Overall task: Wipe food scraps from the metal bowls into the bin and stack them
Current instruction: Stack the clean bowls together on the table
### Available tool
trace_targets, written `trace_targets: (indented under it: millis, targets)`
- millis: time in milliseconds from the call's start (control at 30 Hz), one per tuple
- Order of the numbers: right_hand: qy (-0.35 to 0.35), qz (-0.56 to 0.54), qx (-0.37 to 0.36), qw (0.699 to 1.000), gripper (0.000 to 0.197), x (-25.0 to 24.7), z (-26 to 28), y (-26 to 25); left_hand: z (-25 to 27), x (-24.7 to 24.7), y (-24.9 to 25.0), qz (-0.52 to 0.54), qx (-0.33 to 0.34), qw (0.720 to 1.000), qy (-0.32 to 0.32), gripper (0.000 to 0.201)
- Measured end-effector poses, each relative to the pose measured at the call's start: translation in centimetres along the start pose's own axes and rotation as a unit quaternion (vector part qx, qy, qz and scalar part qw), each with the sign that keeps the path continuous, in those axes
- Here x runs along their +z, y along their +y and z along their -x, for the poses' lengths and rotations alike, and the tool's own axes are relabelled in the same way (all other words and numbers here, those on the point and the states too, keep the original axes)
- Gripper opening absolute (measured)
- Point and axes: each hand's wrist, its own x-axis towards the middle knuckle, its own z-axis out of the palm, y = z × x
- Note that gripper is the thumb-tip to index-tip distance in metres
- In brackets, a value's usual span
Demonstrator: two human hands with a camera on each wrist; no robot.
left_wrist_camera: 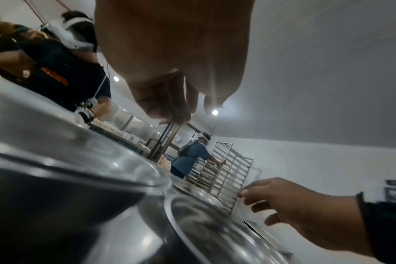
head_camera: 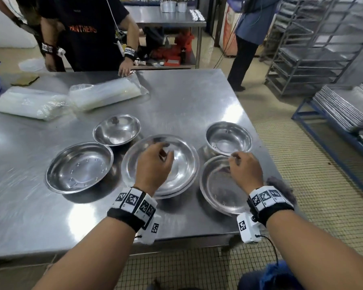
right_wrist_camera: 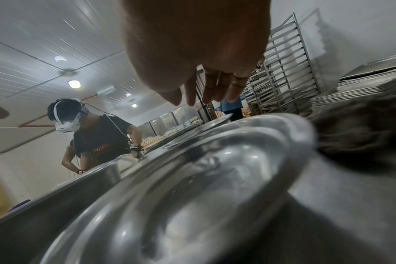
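Several metal bowls stand on the steel table [head_camera: 29, 216]: a wide one at the left [head_camera: 80, 167], a small one behind it [head_camera: 116, 129], a stack in the middle [head_camera: 182, 164], a deep one at the back right [head_camera: 228, 139] and a wide one at the front right [head_camera: 216, 191]. My left hand [head_camera: 164, 151] hovers over the middle stack [left_wrist_camera: 79, 160], fingers [left_wrist_camera: 170, 107] loosely curled and holding nothing. My right hand [head_camera: 236, 159] hangs over the far rim of the front right bowl [right_wrist_camera: 192, 187], its fingers [right_wrist_camera: 210, 89] relaxed and not gripping. No bin is in view.
Two bundles of clear plastic bags [head_camera: 105, 95] lie at the back of the table beside a brown cloth [head_camera: 25, 78]. A person in a black shirt [head_camera: 86, 32] stands at the far edge. Stacked trays [head_camera: 344, 105] and a tray rack [head_camera: 314, 45] are at the right.
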Motion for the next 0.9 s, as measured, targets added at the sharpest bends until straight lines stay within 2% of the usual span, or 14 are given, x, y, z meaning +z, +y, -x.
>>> trace_targets:
  millis: [67,133,267,333,400,467,533,600,733,833,900]
  targets:
    - [-0.003,0.013,0.018,1.0,0.025,-1.4,0.4,2.2,2.1,2.1,3.1,0.028,0.0,0.999,-0.028,0.026]
    - [-0.024,0.034,0.043,0.998,0.032,-2.7,0.9,4.2,4.4,4.3,5.2,0.033,-0.028,0.997,-0.071,0.026]
    - [-0.102,0.065,0.101,0.988,0.049,-3.5,1.5,8.0,7.9,8.4,6.8,-0.039,-0.049,0.987,-0.145,0.025]
    - [-0.136,0.078,0.109,0.982,0.044,-3.3,1.6,9.9,9.3,10.2,7.2,-0.09,-0.065,0.978,-0.177,0.033]
    - [-0.155,0.051,0.1,0.981,0.031,-3.3,2.0,11.0,10.5,11.7,6.9,-0.098,-0.128,0.968,-0.193,0.047]
    - [-0.157,0.02,0.079,0.984,0.017,-4.1,2.7,11.2,11.3,12.6,6.6,-0.075,-0.201,0.959,-0.185,0.053]
    - [-0.165,-0.003,0.061,0.984,0.016,-4.5,3.0,12.0,11.6,12.9,6.4,-0.04,-0.238,0.956,-0.168,0.05]
    - [-0.175,-0.027,0.046,0.983,0.022,-5.3,3.1,12.4,11.8,13.0,6.4,-0.009,-0.245,0.955,-0.169,0.044]
    - [-0.174,-0.076,0.072,0.979,0.025,-6.3,3.2,13.4,12.4,13.1,6.2,0.031,-0.24,0.958,-0.153,0.041]
    - [-0.15,-0.108,0.071,0.98,0.023,-6.5,3.0,14.2,12.5,13.1,6.3,0.076,-0.229,0.964,-0.113,0.049]
    - [-0.113,-0.133,0.054,0.983,0.015,-7.0,2.9,13.6,12.3,13.0,6.3,0.105,-0.223,0.965,-0.087,0.063]
